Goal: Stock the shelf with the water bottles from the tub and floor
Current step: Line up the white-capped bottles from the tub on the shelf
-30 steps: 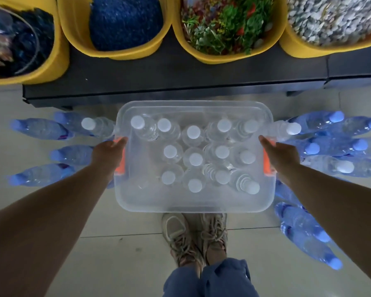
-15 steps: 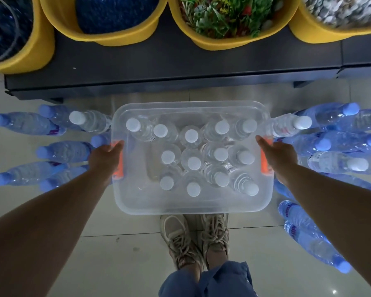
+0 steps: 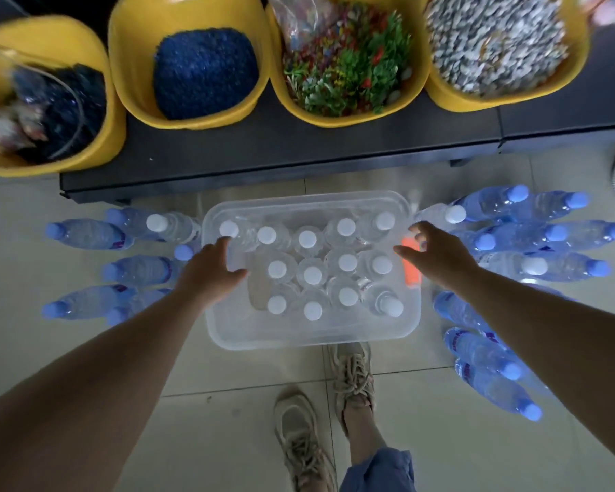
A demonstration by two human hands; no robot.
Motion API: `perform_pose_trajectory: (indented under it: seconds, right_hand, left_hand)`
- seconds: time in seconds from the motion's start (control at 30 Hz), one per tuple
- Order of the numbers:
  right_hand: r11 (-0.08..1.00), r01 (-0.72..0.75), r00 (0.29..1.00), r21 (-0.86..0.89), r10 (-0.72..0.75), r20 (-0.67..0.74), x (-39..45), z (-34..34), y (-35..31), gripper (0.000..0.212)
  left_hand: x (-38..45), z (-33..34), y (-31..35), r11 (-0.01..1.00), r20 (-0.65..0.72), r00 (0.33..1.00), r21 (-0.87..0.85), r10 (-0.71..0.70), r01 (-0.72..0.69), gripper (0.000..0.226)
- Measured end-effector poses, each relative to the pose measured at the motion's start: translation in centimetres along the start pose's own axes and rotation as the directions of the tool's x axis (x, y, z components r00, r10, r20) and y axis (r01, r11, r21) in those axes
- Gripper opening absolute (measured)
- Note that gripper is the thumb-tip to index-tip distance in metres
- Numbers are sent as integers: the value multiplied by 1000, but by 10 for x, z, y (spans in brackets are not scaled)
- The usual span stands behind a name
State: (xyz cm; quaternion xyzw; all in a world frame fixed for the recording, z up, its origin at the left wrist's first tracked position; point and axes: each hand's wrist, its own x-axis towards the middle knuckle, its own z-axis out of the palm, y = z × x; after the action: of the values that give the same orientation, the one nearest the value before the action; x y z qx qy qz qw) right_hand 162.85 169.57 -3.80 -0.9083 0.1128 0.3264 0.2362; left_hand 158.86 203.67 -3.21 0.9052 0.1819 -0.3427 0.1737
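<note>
A clear tub (image 3: 313, 335) is seen on the floor between the hands, filled with upright white-capped bottles (image 3: 312, 275). The left hand (image 3: 210, 275) is spread loosely over the tub's left rim, nothing grasped. The right hand (image 3: 437, 257) is held with fingers apart above the orange handle (image 3: 410, 264), nothing grasped. Blue-capped bottles (image 3: 86, 234) are lain outside each hand. Beyond the hands, 4 yellow bins (image 3: 135, 83) are set on a dark shelf (image 3: 281, 147), containing blue granules (image 3: 205, 71), plastic plants (image 3: 348, 65), pebbles (image 3: 490, 40) and, in the leftmost, dark blurred items.
</note>
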Motion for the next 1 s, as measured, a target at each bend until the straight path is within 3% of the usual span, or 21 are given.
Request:
perform_pose_trajectory:
  seconds: [0.13, 0.37, 0.6, 0.77, 1.0]
  right_hand:
    - [981, 162, 987, -103, -162, 10, -19, 12, -14, 60]
    - [939, 239, 971, -249, -232, 59, -9, 50, 2, 58]
    - [946, 264, 964, -190, -260, 46, 15, 74, 10, 42]
    - [963, 242, 967, -115, -249, -52, 25, 84, 17, 38]
    - [953, 292, 947, -77, -300, -116, 32, 91, 25, 36]
  left_hand:
    - [-17, 12, 27, 995, -34, 996, 50, 84, -83, 70]
    - [-1, 67, 39, 985, 21, 988, 74, 153, -154, 67]
    - [21, 94, 41, 990, -115, 984, 50, 136, -131, 46]
    - [33, 99, 30, 988, -207, 976, -120, 74, -100, 50]
    - [36, 110, 25, 968, -325, 943, -207, 67, -140, 45]
